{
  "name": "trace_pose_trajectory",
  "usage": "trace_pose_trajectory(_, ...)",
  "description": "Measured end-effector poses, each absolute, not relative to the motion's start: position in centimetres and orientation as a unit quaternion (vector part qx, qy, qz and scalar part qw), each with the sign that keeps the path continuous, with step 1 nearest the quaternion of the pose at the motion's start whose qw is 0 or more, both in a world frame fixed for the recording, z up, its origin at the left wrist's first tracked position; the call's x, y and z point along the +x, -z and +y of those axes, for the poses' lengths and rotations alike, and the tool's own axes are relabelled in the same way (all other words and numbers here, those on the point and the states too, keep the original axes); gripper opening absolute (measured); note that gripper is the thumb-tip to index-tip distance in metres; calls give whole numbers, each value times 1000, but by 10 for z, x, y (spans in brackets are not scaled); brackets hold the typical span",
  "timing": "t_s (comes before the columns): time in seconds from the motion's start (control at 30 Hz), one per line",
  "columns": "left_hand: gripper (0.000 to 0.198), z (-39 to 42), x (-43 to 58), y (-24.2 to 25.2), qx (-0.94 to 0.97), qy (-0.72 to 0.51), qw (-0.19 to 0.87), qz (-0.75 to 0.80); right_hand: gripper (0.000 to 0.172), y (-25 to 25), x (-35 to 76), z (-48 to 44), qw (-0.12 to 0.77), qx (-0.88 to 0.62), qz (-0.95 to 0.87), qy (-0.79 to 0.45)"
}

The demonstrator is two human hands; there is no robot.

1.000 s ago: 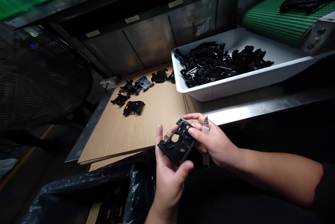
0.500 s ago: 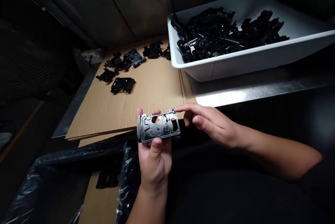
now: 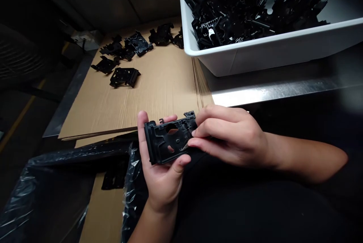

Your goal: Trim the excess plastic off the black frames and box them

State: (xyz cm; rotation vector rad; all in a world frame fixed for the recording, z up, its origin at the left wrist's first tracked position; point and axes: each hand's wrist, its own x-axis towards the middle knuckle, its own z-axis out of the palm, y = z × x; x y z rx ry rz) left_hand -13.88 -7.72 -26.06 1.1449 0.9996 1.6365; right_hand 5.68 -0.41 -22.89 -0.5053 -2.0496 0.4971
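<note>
My left hand (image 3: 160, 171) cradles a flat black moulded plastic part (image 3: 167, 140) with round and oval holes, its thumb across the lower edge. My right hand (image 3: 229, 135) closes in from the right, with its fingertips on the part's right side. A thin bright sliver, likely the tip of a small knife blade (image 3: 185, 147), pokes from those fingers against the part's face. The handle of that knife is hidden in my right hand.
Several similar black parts (image 3: 124, 77) lie on a cardboard sheet (image 3: 153, 95). A white tub (image 3: 269, 55) heaped with black parts stands at upper right on a steel bench (image 3: 278, 92). A plastic-lined bin (image 3: 70, 171) sits below left.
My right hand has moved in and closed on the part's right side. The part now lies flatter in my left hand. The whole scene has shifted upward in view.
</note>
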Motion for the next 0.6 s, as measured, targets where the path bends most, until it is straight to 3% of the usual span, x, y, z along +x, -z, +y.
trace_pose_trajectory(0.6, 101, -79, -140, 257, 475, -643, 395, 453, 21, 224, 57, -3, 427, -199, -869, -154)
